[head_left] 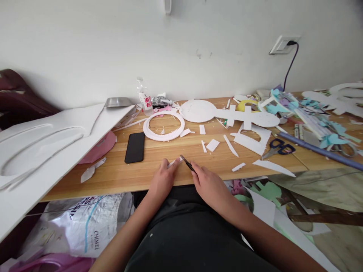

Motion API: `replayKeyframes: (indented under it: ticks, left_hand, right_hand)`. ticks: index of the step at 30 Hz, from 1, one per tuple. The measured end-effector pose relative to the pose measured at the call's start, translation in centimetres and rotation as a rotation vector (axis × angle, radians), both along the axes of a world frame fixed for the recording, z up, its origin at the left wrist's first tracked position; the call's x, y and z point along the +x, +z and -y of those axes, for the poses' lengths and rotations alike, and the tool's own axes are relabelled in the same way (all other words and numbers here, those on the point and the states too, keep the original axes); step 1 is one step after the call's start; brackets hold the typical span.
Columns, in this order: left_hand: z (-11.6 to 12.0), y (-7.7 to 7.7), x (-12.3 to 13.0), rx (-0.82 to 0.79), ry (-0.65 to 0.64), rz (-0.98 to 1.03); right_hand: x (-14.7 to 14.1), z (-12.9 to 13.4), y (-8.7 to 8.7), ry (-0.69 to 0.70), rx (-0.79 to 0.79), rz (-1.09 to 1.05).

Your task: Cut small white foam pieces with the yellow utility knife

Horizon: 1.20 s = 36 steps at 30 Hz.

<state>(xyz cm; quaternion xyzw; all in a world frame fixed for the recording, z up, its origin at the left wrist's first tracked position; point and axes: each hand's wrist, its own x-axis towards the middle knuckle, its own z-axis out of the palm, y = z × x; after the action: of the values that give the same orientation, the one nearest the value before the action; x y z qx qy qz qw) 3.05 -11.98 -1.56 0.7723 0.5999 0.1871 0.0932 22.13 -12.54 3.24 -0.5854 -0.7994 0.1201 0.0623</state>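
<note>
Near the table's front edge, my left hand (162,178) pinches a small strip of white foam board (173,162) against the wood. My right hand (209,182) is closed around the dark handle of a craft knife (187,163). The knife's tip lies at the right end of the strip, and my fingers partly cover both. Beyond my hands are a white foam ring (146,130) and small rectangular offcuts (212,145). A long white foam cutout (198,110) with a round end and crossbars lies behind them.
Left of my hands lies a black phone (134,147), beside a large white foam sheet (61,151) overhanging the edge. A plastic bottle (145,99) stands by the wall. Scissors (279,147), a blue-grey tube (320,150) and more cutouts lie to the right. Plastic bags (93,226) sit below.
</note>
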Motion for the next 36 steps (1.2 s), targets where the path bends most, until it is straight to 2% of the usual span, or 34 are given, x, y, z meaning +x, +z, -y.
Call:
replayKeyframes:
  ticks: [11, 20, 29, 36]
  left_hand:
    - [-0.1, -0.1, 0.1, 0.013, 0.004, 0.000]
    - [0.0, 0.0, 0.1, 0.009, 0.007, 0.004]
    - [0.0, 0.1, 0.1, 0.000, 0.002, -0.019]
    - [-0.1, 0.3, 0.3, 0.033, 0.012, 0.004]
  right_hand:
    - [-0.1, -0.1, 0.1, 0.011, -0.012, 0.025]
    - [-0.9, 0.4, 1.0, 0.014, -0.039, 0.175]
    - [-1.5, -0.1, 1.2, 0.023, -0.032, 0.270]
    - [-1.3, 0.7, 1.0, 0.026, -0.006, 0.284]
